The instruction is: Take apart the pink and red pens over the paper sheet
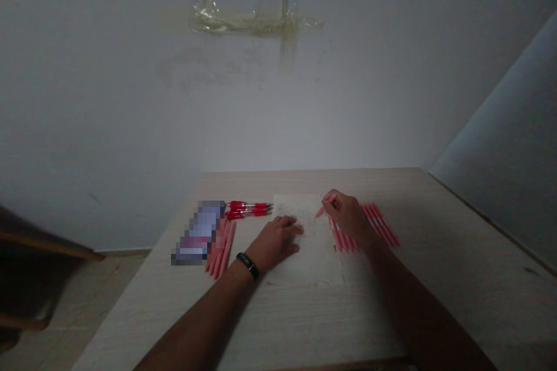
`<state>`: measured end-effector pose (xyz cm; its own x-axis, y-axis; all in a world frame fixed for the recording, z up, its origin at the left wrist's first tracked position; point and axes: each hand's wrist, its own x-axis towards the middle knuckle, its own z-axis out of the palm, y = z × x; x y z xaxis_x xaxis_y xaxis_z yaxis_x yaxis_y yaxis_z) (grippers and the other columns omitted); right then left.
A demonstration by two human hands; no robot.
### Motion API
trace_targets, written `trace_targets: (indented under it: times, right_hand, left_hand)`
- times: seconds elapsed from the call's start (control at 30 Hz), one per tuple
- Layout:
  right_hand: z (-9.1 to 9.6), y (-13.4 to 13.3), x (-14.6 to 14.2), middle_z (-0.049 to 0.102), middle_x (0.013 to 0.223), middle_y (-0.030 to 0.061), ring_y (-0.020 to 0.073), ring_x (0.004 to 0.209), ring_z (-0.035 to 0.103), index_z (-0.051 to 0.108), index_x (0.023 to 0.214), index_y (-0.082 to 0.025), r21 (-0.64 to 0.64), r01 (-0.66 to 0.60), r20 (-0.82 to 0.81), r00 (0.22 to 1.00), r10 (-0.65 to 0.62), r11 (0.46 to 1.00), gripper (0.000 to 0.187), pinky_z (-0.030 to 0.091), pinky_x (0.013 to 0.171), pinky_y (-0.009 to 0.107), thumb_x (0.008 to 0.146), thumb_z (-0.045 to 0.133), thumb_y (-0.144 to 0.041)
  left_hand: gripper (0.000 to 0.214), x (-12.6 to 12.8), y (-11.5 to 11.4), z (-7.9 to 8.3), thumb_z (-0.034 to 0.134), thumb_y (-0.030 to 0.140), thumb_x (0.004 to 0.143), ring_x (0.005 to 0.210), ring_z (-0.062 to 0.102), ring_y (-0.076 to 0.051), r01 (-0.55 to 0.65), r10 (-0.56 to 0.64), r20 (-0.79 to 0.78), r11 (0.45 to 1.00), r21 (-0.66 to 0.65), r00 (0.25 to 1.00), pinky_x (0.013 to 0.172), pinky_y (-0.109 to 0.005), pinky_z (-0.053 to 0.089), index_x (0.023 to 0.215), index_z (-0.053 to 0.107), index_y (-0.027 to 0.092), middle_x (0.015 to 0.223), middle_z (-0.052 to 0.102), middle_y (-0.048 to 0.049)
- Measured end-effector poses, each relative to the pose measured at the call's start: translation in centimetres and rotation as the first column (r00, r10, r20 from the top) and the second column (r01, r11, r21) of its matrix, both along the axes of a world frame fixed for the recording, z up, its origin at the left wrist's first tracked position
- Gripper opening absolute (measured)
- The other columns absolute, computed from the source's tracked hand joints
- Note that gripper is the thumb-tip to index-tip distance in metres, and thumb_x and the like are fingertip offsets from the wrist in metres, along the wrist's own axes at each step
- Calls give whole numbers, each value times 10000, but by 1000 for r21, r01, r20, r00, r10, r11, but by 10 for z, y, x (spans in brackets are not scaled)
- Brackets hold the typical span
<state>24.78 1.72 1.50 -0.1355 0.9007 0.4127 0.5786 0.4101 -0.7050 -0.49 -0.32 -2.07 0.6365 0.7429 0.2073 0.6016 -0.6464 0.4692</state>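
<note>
Left hand (278,240) on sheet (311,259), right hand (348,219) with pen (321,211) at sheet's right edge. Left of sheet: box (198,232), loose pens (221,249); behind-left: pen cluster (249,210); right: pen row (383,224).

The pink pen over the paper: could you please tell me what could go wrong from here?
The right hand, holding the pink pen, lies over the row of pink pens; a wrist sweep could roll them across the table. The left hand rests flat on the sheet of paper beside the scribbles and might smear them. The dim light may hide faint marks.
</note>
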Motion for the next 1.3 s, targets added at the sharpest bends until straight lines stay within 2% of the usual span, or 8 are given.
trace_targets:
  times: [0.27, 0.37, 0.43, 0.57, 0.8, 0.9, 1.13, 1.3]
  right_hand:
    - [-2, 5, 1, 649, 639, 4, 112, 493, 493, 582, 728, -200, 29, 25, -151, 988, -20, 999, 228, 349, 484, 232, 906, 577, -343]
    - [1, 6, -1, 664, 689, 16, 136, 567, 560, 614, 770, -195, 19, 55, -282, 958, -47, 998, 196, 410, 527, 239, 829, 678, -372]
    - [3, 5, -3, 682, 699, 16, 154, 607, 612, 611, 816, -197, -61, -4, -373, 928, -19, 998, 226, 454, 564, 249, 788, 729, -387]
    - [1, -2, -15, 730, 780, 41, 182, 744, 692, 589, 857, -193, -181, -257, -524, 842, 128, 949, 289, 518, 706, 291, 782, 752, -420]
    - [-16, -11, -40, 694, 831, 14, 151, 781, 649, 633, 851, -188, -193, -450, -588, 765, 264, 872, 288, 502, 727, 272, 774, 786, -420]
    - [-17, -11, -41, 698, 859, 21, 156, 810, 647, 648, 874, -186, -188, -466, -565, 771, 293, 865, 270, 501, 759, 284, 795, 775, -410]
    - [-3, -3, -16, 701, 977, 44, 171, 899, 640, 688, 1045, -198, -159, -402, -304, 889, 343, 902, 215, 476, 800, 288, 928, 615, -364]
    - [1, -2, -10, 697, 964, 47, 172, 912, 638, 716, 1018, -195, -109, -380, -212, 912, 352, 919, 184, 466, 819, 286, 926, 608, -312]
  left_hand:
    - [429, 1, -3, 5, 766, 228, 780, 1195, 551, -294, -6, 6, 14, 1000, -15, 1000, 1043, -454, 435, 1199, 682, 264, 1345, 585, -108]
    - [368, 4, -5, 13, 725, 299, 833, 1127, 586, -271, -24, 29, 126, 999, -39, 992, 1000, -413, 455, 1195, 690, 248, 1254, 635, -112]
    - [312, 6, -7, 18, 677, 353, 878, 1046, 616, -247, -44, 65, 235, 995, -93, 970, 940, -371, 473, 1164, 706, 234, 1150, 679, -103]
    - [357, 11, -9, 26, 606, 405, 928, 847, 639, -199, -102, 217, 437, 957, -272, 873, 743, -297, 475, 1217, 683, 210, 974, 720, -69]
    - [380, 16, -9, 27, 680, 441, 874, 765, 622, -175, 15, 341, 713, 897, -442, 612, 691, -272, 469, 1118, 697, 150, 885, 720, -73]
    - [317, 19, -10, 28, 699, 419, 860, 677, 591, -147, 38, 371, 756, 886, -462, 539, 626, -248, 448, 1014, 695, 142, 773, 693, -40]
    - [258, 16, -5, 30, 675, 393, 872, 636, 587, -137, 3, 471, 792, 859, -512, 390, 577, -239, 436, 905, 671, 138, 733, 688, -35]
    - [251, 14, -3, 31, 692, 381, 851, 649, 594, -137, 19, 484, 792, 849, -528, 372, 587, -245, 439, 890, 679, 134, 788, 708, -55]
